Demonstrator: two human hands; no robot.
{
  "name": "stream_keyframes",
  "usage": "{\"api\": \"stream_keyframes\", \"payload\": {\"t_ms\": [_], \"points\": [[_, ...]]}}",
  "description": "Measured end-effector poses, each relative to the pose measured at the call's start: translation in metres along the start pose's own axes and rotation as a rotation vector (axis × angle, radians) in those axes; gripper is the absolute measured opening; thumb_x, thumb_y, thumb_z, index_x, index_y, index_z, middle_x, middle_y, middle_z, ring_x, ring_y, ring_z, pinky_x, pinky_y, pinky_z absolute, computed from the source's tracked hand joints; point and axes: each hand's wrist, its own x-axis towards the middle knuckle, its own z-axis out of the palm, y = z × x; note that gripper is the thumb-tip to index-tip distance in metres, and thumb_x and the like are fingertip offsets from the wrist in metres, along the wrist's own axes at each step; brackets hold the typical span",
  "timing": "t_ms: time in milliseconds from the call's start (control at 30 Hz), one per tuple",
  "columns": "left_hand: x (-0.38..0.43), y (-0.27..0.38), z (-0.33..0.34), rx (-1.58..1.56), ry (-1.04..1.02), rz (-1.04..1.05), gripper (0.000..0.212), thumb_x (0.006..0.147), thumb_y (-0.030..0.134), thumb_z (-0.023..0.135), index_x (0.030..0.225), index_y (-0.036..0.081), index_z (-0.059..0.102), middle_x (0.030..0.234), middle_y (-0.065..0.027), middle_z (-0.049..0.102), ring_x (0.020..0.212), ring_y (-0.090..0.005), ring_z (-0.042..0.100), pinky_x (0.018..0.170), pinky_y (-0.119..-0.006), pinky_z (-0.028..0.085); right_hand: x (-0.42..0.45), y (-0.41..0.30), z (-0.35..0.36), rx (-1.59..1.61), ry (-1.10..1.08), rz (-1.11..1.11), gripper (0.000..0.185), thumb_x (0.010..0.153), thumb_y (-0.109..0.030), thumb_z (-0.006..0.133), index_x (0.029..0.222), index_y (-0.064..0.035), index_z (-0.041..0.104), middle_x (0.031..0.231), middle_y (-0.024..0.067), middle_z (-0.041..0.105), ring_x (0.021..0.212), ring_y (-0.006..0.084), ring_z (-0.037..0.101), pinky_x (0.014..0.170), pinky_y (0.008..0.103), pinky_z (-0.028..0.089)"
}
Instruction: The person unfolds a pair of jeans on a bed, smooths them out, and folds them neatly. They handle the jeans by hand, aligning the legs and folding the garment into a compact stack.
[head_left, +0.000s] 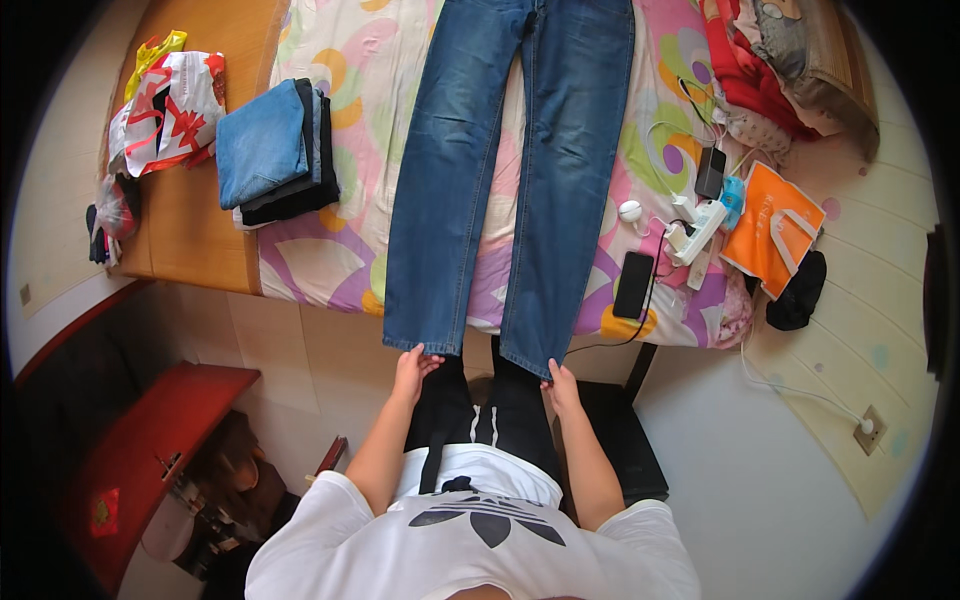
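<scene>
A pair of blue denim jeans (457, 150) lies spread lengthwise over a patterned bed sheet (352, 255), its two leg ends reaching past the bed's near edge. My left hand (412, 373) pinches the hem of the leg on the left. With thumb and fingers, my right hand (561, 386) grips the hem of the leg on the right. Both legs are flat and slightly apart. The waist end runs out of the top of the picture. To the left, a folded stack has light blue jeans (262, 142) on top and darker garments beneath.
White and red bags (176, 112) sit at the far left. On the right lie a black phone (634, 285), a white power strip (697, 231) with cables, an orange bag (776, 225) and piled clothes (772, 82). A red cabinet (150, 450) stands lower left.
</scene>
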Motion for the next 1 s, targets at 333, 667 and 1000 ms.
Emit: {"api": "stream_keyframes", "payload": {"t_ms": [333, 667, 1000], "points": [[0.01, -0.033, -0.038, 0.225, -0.119, -0.071, 0.036, 0.102, 0.035, 0.046, 0.089, 0.006, 0.063, 0.08, -0.0076, 0.068, 0.075, -0.0172, 0.066, 0.07, -0.029, 0.05, -0.03, -0.012, -0.026, -0.07, -0.005, 0.199, 0.03, 0.1, -0.037, 0.055, 0.086, -0.0105, 0.057, 0.07, 0.0005, 0.055, 0.061, 0.014, 0.055, 0.061, 0.0289, 0.047], [0.11, 0.002, -0.035, 0.928, 0.422, 0.393, 0.029, 0.09, 0.03, 0.062, 0.08, 0.003, 0.066, 0.072, -0.0114, 0.067, 0.07, -0.0294, 0.065, 0.068, -0.04, 0.052, 0.085, -0.013, 0.097, -0.468, -0.112, -0.25, 0.026, 0.1, -0.029, 0.054, 0.107, -0.0064, 0.064, 0.093, 0.0015, 0.068, 0.076, 0.0094, 0.063, 0.063, 0.0232, 0.048], [0.131, 0.045, -0.035, 0.937, 0.298, 0.588, 0.036, 0.092, 0.032, 0.065, 0.104, -0.002, 0.063, 0.096, -0.0202, 0.07, 0.092, -0.0372, 0.067, 0.082, -0.042, 0.051, 0.116, 0.013, 0.205, -0.664, -0.173, -0.209, 0.032, 0.091, -0.025, 0.071, 0.109, 0.0004, 0.063, 0.078, -0.0006, 0.062, 0.072, 0.0073, 0.056, 0.064, 0.0244, 0.046]]}}
